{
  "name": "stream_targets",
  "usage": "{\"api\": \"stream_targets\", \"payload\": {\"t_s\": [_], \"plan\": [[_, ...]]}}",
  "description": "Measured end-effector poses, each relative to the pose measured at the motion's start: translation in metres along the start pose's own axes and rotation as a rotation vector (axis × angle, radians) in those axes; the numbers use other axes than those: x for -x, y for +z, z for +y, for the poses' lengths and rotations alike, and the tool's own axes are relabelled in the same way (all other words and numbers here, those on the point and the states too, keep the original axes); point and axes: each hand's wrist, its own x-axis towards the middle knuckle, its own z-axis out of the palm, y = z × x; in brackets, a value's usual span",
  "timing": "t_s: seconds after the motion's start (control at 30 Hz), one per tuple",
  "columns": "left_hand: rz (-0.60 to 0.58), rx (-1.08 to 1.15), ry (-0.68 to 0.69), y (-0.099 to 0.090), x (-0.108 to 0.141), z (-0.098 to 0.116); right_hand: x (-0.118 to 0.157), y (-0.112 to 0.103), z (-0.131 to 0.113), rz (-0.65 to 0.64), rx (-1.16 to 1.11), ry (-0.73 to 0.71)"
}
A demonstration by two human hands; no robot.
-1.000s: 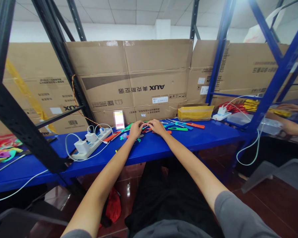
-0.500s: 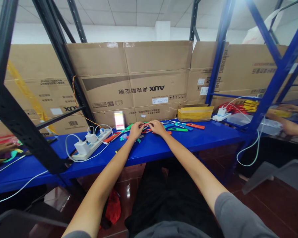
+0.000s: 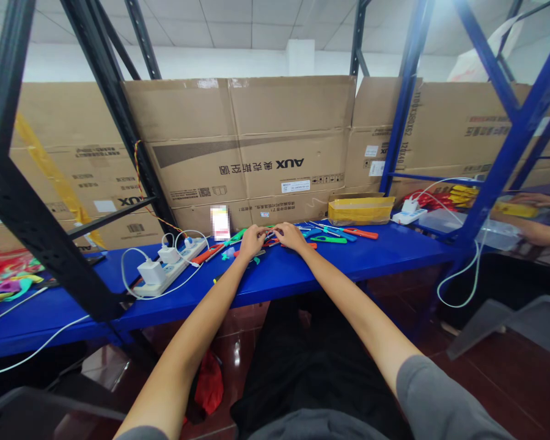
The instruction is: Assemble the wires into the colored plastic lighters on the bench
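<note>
Several broad cardboard panels (image 3: 275, 113) stood upright behind the blue surface (image 3: 279, 279) in front of me. A dark metal post (image 3: 114, 98) rose at its left end, and a blue post (image 3: 399, 128) at its right. Near the blue one, a cardboard box wrapped in yellow tape (image 3: 361, 211) sat against the panels. A white power strip (image 3: 172, 275) lay slantwise on the left, plugs and white cables on it. My left hand (image 3: 253, 240) and my right hand (image 3: 291, 236) were close together near the back edge, fingers bent, fingertips turned toward each other. Just beyond my left hand, a phone (image 3: 220, 223) with a lit screen leaned upright. An orange tool (image 3: 208, 252) lay between the strip and that hand; to the right of my other hand lay a green tool (image 3: 329, 239) and another orange one. The smallest thing, a thin reddish piece (image 3: 270, 233), was between my fingertips; I could not tell whether either hand gripped it or it lay behind them.
</note>
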Motion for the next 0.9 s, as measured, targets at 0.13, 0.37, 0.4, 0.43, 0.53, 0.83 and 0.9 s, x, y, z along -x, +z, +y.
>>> {"api": "stream_targets", "payload": {"t_s": [0.13, 0.37, 0.4, 0.43, 0.53, 0.83, 0.9], "plan": [[0.028, 0.038, -0.03, 0.0019, -0.0015, -0.0016, 0.0008, -0.0003, 0.0004, 0.007, 0.012, 0.023], [0.038, 0.136, -0.074, 0.0045, -0.0013, -0.0013, 0.0008, 0.001, 0.0006, -0.011, 0.001, -0.02], [0.042, 0.147, -0.077, 0.0044, -0.0008, -0.0011, 0.0005, 0.0014, 0.0005, -0.018, -0.007, -0.038], [0.046, 0.157, -0.081, 0.0042, -0.0002, -0.0009, 0.0002, 0.0017, 0.0005, -0.022, -0.013, -0.051], [0.043, 0.174, -0.09, 0.0039, 0.0009, -0.0006, -0.0002, 0.0018, 0.0001, -0.012, -0.02, -0.045], [0.095, 0.081, -0.144, 0.0039, -0.0002, -0.0022, -0.0004, 0.0009, 0.0032, 0.054, 0.011, 0.085], [0.102, 0.072, -0.163, 0.004, -0.0001, -0.0029, -0.0006, 0.0015, 0.0041, 0.047, 0.002, 0.077]]}}
